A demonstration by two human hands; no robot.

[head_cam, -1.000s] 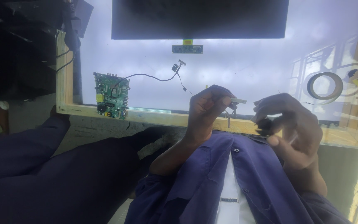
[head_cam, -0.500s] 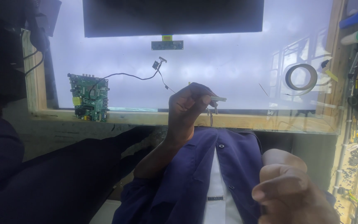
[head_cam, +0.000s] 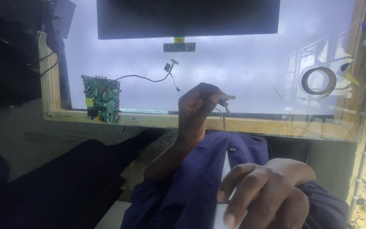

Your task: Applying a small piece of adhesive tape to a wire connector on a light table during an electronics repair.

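Left hand (head_cam: 198, 112): fingers pinched on connector (head_cam: 226, 98) | right hand (head_cam: 263, 193): loosely spread, empty | board (head_cam: 101, 99) left of connector: cable (head_cam: 149, 79) attached, connector unplugged

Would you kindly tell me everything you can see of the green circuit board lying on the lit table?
The green circuit board is a small rectangle lying flat at the near left corner of the glowing white table, its near edge against the wooden frame. It carries dense small components, a yellow part and dark connector blocks. A thin black cable runs from it toward small connectors at the table's middle. Neither hand touches it.
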